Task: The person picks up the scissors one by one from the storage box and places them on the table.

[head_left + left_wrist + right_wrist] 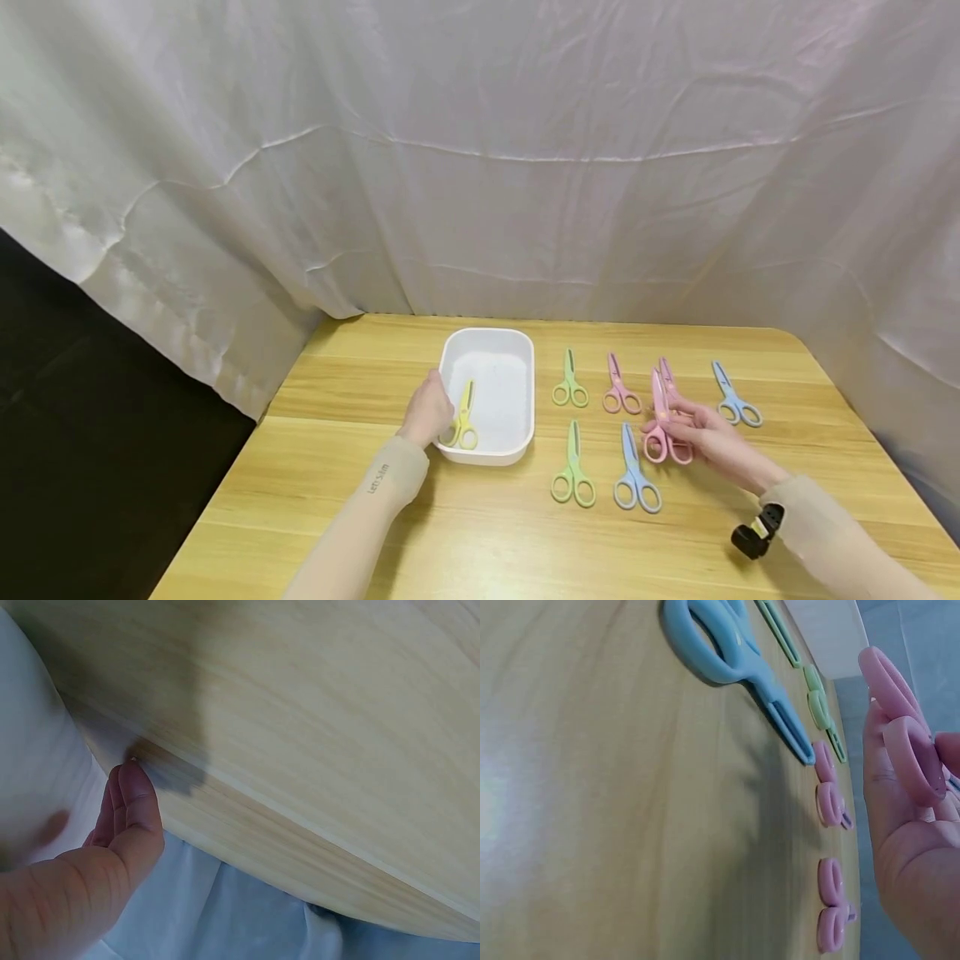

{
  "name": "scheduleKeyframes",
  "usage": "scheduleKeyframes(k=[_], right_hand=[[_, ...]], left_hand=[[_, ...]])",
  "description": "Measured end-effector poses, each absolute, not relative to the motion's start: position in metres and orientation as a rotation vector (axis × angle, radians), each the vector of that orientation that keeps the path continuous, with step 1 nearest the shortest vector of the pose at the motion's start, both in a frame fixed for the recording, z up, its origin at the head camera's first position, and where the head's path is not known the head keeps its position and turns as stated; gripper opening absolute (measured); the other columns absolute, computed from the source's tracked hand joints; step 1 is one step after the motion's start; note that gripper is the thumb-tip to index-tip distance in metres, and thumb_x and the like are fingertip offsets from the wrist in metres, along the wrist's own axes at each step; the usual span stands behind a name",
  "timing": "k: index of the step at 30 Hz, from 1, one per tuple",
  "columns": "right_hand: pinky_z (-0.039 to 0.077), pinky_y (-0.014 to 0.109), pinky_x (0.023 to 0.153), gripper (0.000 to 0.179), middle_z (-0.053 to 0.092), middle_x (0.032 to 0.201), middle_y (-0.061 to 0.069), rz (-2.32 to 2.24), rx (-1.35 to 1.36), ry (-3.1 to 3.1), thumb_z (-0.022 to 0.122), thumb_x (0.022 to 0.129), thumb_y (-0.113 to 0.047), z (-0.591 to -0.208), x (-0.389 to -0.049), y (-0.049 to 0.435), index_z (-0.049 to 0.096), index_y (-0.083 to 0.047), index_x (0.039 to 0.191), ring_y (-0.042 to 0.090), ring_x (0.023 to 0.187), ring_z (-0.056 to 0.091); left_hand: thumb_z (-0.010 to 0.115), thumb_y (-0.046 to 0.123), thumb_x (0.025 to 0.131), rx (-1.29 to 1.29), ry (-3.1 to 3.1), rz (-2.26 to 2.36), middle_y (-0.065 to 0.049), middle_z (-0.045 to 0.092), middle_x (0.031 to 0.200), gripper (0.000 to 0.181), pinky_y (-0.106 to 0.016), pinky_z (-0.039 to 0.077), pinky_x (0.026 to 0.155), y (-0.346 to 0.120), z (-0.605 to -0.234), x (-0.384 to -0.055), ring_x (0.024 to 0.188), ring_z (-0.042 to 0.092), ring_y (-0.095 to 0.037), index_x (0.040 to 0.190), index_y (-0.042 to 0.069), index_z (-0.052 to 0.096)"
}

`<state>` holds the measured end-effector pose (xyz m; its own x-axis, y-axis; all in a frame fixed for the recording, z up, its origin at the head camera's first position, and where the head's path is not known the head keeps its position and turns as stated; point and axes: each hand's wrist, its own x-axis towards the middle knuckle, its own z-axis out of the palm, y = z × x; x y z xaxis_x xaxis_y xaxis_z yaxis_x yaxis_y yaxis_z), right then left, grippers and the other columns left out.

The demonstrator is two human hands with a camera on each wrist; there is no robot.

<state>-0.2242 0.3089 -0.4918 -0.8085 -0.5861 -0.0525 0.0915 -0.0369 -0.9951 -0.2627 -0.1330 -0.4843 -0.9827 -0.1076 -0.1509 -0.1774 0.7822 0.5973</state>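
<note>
In the head view, my left hand (430, 410) is at the left side of a white tray (528, 400). The left wrist view shows its fingers (139, 799) fairly straight and close together beside the tray wall. A pair of yellow scissors (466, 408) lies inside the tray. To the right, my right hand (701, 433) grips pink scissors (659, 417) above the table, blades pointing away from me. Their handle loops (915, 761) show by the palm in the right wrist view. Just behind them lies another pink pair (666, 371).
On the wooden table (315, 492) lie green scissors (570, 383), a nearer green pair (573, 467), pink scissors (618, 387), blue scissors (633, 475) and a blue pair (731, 396) at far right. A grey curtain (525, 225) hangs behind the table.
</note>
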Motion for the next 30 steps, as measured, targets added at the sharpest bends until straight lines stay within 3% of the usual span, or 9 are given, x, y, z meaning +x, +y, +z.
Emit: scheduleKeyframes(k=[5,11,21,30], right_hand=[[0.061,0.028,0.090,0.026,0.074,0.122,0.006,-1.912,-0.518,1.654,0.038,0.107,-0.004,-0.496,-0.219,0.319,0.050,-0.014,0.128,0.015,0.108,0.073],[0.062,0.024,0.084,0.031,0.074,0.121,0.006,-1.885,-0.441,1.636,0.040,0.107,-0.006,-0.497,-0.214,0.327,0.054,-0.023,0.129,0.014,0.107,0.073],[0.061,0.020,0.072,0.022,0.078,0.110,0.006,-1.843,-0.343,1.666,0.040,0.108,-0.011,-0.503,-0.206,0.337,0.058,-0.004,0.117,0.009,0.092,0.074],[0.057,0.015,0.065,0.025,0.079,0.106,0.003,-1.740,-0.357,1.737,0.040,0.108,-0.011,-0.512,-0.199,0.345,0.060,0.001,0.116,0.004,0.083,0.071]], left_hand=[[0.054,-0.006,0.092,-0.227,2.851,0.993,-0.025,0.061,0.126,0.056,-0.041,0.061,0.092,-0.133,-0.485,-0.263,0.112,0.065,-0.035,0.145,-0.005,0.036],[0.053,-0.005,0.094,-0.218,2.846,0.988,-0.024,0.061,0.124,0.052,-0.039,0.062,0.089,-0.133,-0.485,-0.264,0.108,0.065,-0.033,0.144,-0.004,0.037],[0.056,-0.004,0.093,-0.225,2.835,0.981,-0.024,0.062,0.123,0.054,-0.039,0.062,0.089,-0.134,-0.484,-0.264,0.107,0.065,-0.033,0.144,-0.004,0.037],[0.055,-0.006,0.093,-0.241,2.837,0.990,-0.023,0.062,0.120,0.053,-0.039,0.062,0.084,-0.133,-0.483,-0.261,0.102,0.065,-0.032,0.143,-0.004,0.037]])
